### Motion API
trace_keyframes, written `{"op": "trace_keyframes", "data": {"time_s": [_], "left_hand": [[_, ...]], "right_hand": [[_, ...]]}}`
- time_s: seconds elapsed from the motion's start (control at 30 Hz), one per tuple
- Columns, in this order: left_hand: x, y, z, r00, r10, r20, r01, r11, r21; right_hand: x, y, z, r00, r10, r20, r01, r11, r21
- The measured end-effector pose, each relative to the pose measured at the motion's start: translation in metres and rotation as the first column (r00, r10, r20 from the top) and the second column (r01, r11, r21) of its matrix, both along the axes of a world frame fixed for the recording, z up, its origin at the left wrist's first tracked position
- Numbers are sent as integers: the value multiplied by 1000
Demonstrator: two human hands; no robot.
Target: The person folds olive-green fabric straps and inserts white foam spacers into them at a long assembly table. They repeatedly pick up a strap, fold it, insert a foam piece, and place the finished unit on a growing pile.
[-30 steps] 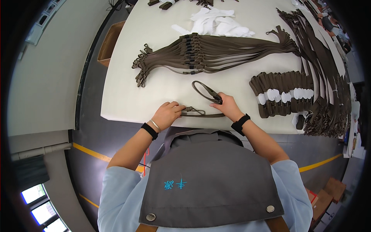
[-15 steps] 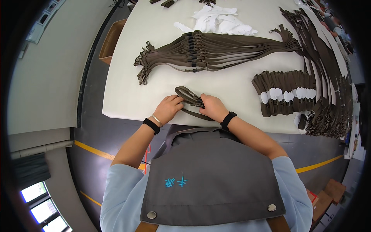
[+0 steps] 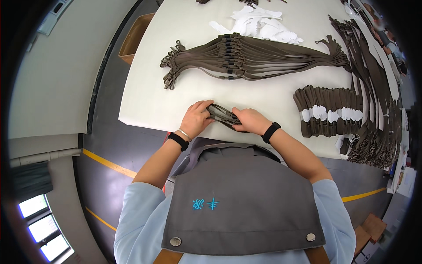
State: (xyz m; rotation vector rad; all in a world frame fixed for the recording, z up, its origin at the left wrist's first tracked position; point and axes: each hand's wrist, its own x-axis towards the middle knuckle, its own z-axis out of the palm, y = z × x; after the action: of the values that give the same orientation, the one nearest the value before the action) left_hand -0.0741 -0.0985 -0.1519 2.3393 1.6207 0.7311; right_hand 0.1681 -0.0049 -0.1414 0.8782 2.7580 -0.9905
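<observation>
Brown strap (image 3: 223,115), folded into a small bundle, sits between two hands at the near edge of the white table (image 3: 149,101), close to the middle of the picture. At about 9 o'clock from the strap is the left hand (image 3: 196,119). Its fingers curl tight around the strap's left end, so it is holding the strap. That wrist has a black band and a thin silver bangle. At about 3 o'clock from the strap is the right hand (image 3: 250,121). It pinches the strap's right end, so it is holding it too. That wrist has a black band.

Far off at 10 o'clock, a cardboard box (image 3: 136,37) stands on the floor beside the table's left edge. At 12 o'clock, well apart from the hands, a long bunch of brown straps (image 3: 250,57) lies flat, with clips at its left end. Past that, also at 12 o'clock, is a heap of white cut pieces (image 3: 263,26). At 3 o'clock, a row of folded brown straps with white tags (image 3: 329,112) lies on the table. At 2 o'clock, more long brown straps (image 3: 373,75) run along the table's right side.
</observation>
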Motion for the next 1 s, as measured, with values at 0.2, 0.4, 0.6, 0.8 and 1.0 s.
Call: {"op": "trace_keyframes", "data": {"time_s": [0.2, 0.4, 0.6, 0.8, 1.0], "left_hand": [[2, 2, -11, 998, 2, 64, -5, 999, 43], [9, 3, -15, 998, 39, 41, -42, 996, 79], [12, 2, -18, 998, 54, 31, -56, 995, 88], [4, -1, -22, 986, 92, 140, -97, 995, 31], [7, 3, -26, 947, 201, 251, -191, 979, -64]], "right_hand": [[4, 5, -3, 998, 68, -14, -65, 986, 151], [5, 7, -7, 984, 167, 60, -176, 886, 430], [8, -10, 5, 986, 135, 98, -165, 883, 439], [5, 9, -1, 988, 100, 119, -144, 878, 456], [13, 4, -9, 998, 54, -38, -26, 848, 529]]}}
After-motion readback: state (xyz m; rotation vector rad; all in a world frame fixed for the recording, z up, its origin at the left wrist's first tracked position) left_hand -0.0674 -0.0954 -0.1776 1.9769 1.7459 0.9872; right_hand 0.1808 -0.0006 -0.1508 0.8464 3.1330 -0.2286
